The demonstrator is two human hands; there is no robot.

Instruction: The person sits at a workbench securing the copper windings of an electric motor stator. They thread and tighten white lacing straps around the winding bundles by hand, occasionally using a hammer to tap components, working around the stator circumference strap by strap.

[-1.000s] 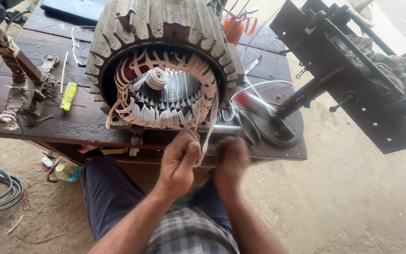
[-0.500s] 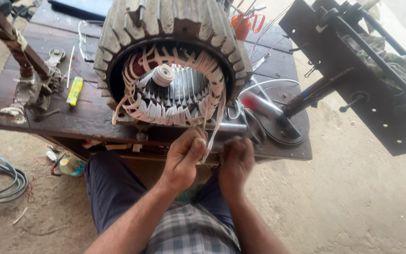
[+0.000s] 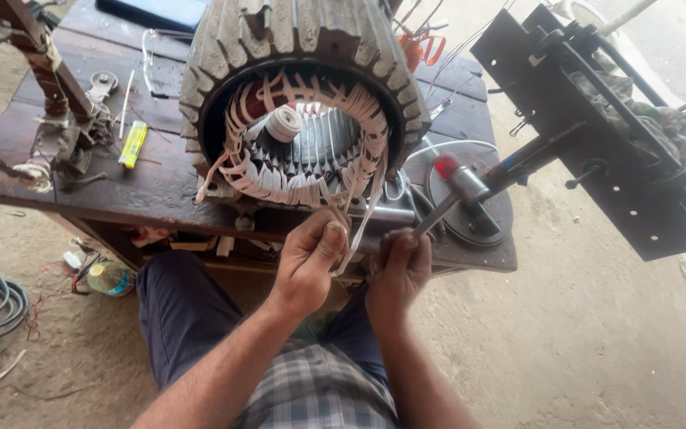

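Down below the front edge of the wooden workbench (image 3: 57, 179), both hands are closed tight. The left hand (image 3: 307, 262) is curled into a fist, its thumb pressing a white strip (image 3: 361, 226) against the bent forefinger; the strip runs up from the hand to the lower rim of the motor stator (image 3: 303, 87). The right hand (image 3: 398, 270) sits just beside the left, fingers folded shut around the lower end of a thin metal tool (image 3: 432, 218) that slants up toward the stator. What the tool's tip touches cannot be told.

The stator stands on the workbench directly above the hands, its open end facing the person, with white bands laced around the windings and a roll of white tape (image 3: 283, 123) lying inside the bore. A yellow lighter (image 3: 132, 144) lies on the bench to the left of the stator. A black steel frame (image 3: 597, 151) stands to the stator's right.
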